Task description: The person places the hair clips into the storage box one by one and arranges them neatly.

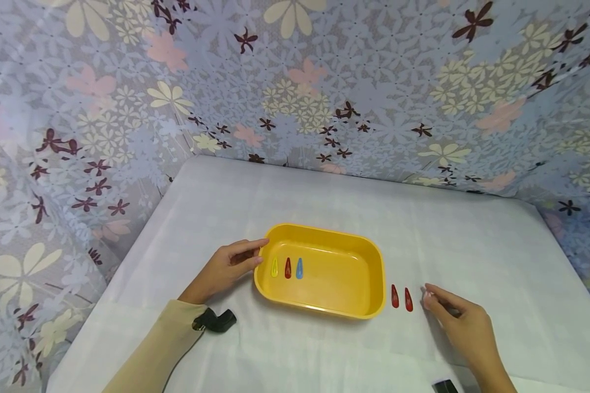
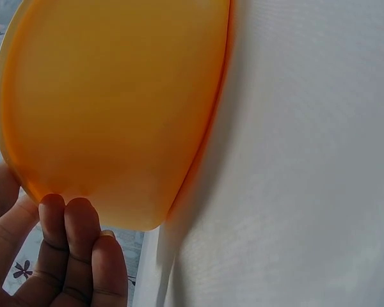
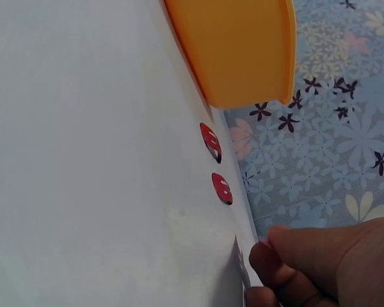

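Note:
My left hand (image 1: 228, 267) holds the left end of a yellow tray (image 1: 324, 311), with fingers at its rim and outer wall. Inside the tray, a yellow hair clip (image 1: 275, 267), a red hair clip (image 1: 288, 268) and a blue hair clip (image 1: 300, 268) lie in a row near that end. To the tray's right, two red hair clips (image 1: 395, 296) (image 3: 222, 188) lie side by side on the cloth. Beyond them, my right hand (image 1: 464, 322) pinches a small pale clip (image 3: 241, 259) at the cloth, mostly hidden by the fingertips.
A white cloth (image 1: 216, 202) covers the table. Floral fabric (image 1: 295, 82) hangs behind it and at both sides. A black strap piece (image 1: 218, 321) is at the left wrist, and a black object (image 1: 444, 386) shows near the right wrist.

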Demonstrator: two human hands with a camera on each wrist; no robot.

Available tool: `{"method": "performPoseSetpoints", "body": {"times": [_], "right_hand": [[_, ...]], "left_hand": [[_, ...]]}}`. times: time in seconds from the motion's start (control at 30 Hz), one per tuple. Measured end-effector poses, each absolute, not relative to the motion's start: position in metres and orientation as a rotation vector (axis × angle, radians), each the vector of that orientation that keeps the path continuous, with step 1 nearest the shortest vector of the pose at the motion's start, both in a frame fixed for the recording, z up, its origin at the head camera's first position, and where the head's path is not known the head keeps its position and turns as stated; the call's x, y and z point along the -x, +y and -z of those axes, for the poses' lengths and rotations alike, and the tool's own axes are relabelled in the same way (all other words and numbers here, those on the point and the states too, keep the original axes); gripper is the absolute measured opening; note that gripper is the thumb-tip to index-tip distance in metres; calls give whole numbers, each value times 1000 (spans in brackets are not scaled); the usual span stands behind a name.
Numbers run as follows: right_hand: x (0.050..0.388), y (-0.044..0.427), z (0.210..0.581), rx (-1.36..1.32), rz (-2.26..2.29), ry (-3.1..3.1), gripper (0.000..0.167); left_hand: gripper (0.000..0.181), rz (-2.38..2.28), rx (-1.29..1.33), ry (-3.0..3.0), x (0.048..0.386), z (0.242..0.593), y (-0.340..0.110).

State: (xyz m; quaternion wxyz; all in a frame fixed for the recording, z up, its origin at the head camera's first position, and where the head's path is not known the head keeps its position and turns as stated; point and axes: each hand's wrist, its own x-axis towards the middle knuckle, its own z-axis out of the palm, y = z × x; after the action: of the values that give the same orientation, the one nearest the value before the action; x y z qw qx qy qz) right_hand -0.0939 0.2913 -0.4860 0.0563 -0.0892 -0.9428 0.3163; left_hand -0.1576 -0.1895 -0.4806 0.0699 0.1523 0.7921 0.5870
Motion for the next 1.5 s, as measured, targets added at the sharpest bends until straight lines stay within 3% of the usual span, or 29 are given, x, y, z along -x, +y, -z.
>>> {"method": "performPoseSetpoints", "body": {"times": [0.5, 0.8, 1.13, 1.5], "right_hand": [[96, 284, 469, 210, -1101, -2845, 49], [104, 270, 448, 43, -1045, -2797, 46], [115, 242, 423, -7, -1187, -2858, 52], [131, 198, 408, -294, -1364, -2852, 46]], "left_hand": [[43, -1758, -477, 2385, 160, 480, -188], [43, -1760, -472, 2383, 160, 480, -188], [43, -1749, -451, 2387, 158, 481, -189], [43, -1763, -456, 2370, 158, 482, -190]]}}
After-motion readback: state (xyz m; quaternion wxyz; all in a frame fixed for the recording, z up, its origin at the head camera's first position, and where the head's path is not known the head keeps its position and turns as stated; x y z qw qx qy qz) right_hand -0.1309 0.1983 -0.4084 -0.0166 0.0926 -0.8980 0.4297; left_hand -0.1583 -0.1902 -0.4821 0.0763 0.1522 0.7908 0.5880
